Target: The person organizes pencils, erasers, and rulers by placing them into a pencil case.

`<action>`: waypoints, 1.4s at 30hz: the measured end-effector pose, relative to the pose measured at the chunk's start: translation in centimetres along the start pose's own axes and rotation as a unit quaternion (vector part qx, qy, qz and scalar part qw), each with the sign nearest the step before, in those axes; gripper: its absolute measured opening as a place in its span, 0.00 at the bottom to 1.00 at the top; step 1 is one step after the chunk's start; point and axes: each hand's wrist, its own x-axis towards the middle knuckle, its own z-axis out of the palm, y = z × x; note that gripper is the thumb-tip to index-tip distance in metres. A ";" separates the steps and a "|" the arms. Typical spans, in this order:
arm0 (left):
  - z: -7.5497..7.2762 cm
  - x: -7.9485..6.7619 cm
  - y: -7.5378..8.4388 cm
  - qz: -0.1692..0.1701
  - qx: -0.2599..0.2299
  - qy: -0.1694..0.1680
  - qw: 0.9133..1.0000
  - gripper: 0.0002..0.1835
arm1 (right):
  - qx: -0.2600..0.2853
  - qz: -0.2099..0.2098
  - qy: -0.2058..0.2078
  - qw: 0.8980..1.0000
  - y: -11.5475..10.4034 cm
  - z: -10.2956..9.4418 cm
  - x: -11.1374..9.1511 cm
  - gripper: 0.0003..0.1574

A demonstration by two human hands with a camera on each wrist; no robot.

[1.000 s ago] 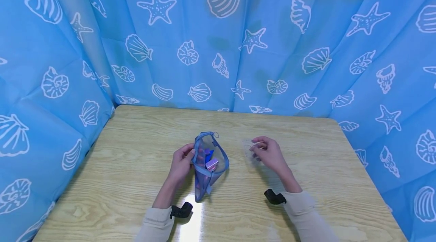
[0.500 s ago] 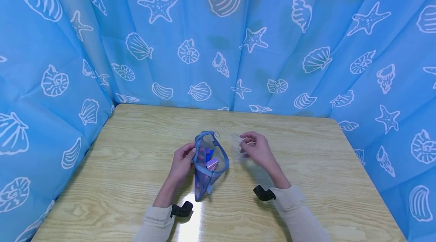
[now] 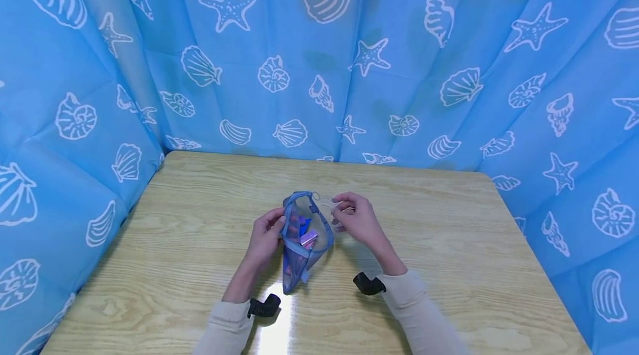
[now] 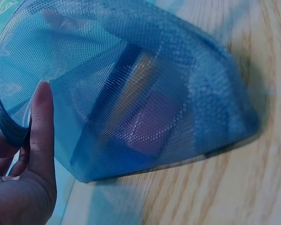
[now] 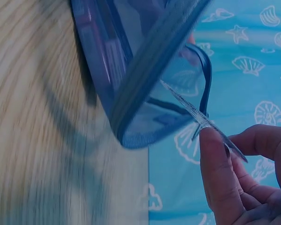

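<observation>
A blue mesh zip pouch (image 3: 295, 263) stands open-mouthed over the table. My left hand (image 3: 264, 238) pinches its left rim, with the thumb (image 4: 42, 126) lying along the mesh in the left wrist view. Inside show a small purple-and-white block (image 3: 308, 239) and a blue item (image 3: 303, 226); the mesh blurs the rest. My right hand (image 3: 360, 223) pinches a thin, clear plastic protractor (image 5: 192, 110) between thumb and fingers. In the right wrist view, its far tip points into the pouch's mouth. Most of the protractor is hard to see in the head view.
The pouch and both hands are over a wood-grain table (image 3: 199, 188). Blue curtains (image 3: 299, 50) with white shells and starfish stand around its back and sides. A ring zip pull (image 3: 315, 196) hangs at the pouch's top corner. Each wrist carries a black camera mount (image 3: 368, 284).
My right hand has moved left with the protractor, from well right of the pouch up to its mouth. The left hand and pouch have hardly moved.
</observation>
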 end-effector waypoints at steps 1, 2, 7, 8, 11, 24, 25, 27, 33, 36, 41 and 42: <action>0.0 0.0 0.0 0.000 0.000 0.000 1.000 0.15 | 0.001 0.001 0.000 1.000 -0.1 0.3 0.0 0.18; 0.0 0.0 0.0 0.000 0.002 0.000 1.000 0.15 | 0.001 0.002 -0.001 1.000 -0.1 0.5 -0.1 0.18; 0.0 0.0 0.0 0.001 0.011 0.002 1.000 0.15 | -0.008 0.007 -0.004 1.000 -0.3 1.6 -0.3 0.15; 0.0 0.0 0.0 0.001 0.012 0.002 1.000 0.15 | -0.013 0.006 -0.006 1.000 -0.3 1.7 -0.3 0.15; 0.0 0.0 -0.1 0.002 0.014 0.001 1.000 0.15 | -0.020 0.001 -0.012 1.000 -0.4 2.2 -0.4 0.15; 0.1 -0.1 0.1 0.007 0.025 -0.007 1.000 0.16 | -0.081 -0.011 -0.066 0.994 -0.7 3.7 -0.5 0.14; 0.1 -0.1 0.1 0.007 0.023 -0.008 1.000 0.16 | -0.095 -0.016 -0.067 0.993 -0.7 3.7 -0.6 0.13; 0.1 -0.1 0.1 0.009 0.023 -0.009 1.000 0.16 | -0.119 -0.037 -0.067 0.990 -0.6 3.5 -0.7 0.12; 0.2 -0.2 0.0 0.013 0.022 -0.007 1.000 0.16 | -0.149 -0.097 -0.064 0.982 -0.2 2.3 -1.3 0.11; 0.3 -0.1 0.2 0.018 0.027 -0.005 0.999 0.15 | -0.157 -0.103 -0.062 0.980 0.1 1.6 -1.7 0.12; 0.9 0.0 0.7 0.050 0.051 -0.039 0.997 0.16 | -0.224 -0.104 -0.037 0.968 0.9 0.0 -2.3 0.18; 1.0 0.1 0.7 0.062 0.061 -0.055 0.995 0.17 | -0.243 -0.103 -0.031 0.964 1.1 -0.4 -2.5 0.20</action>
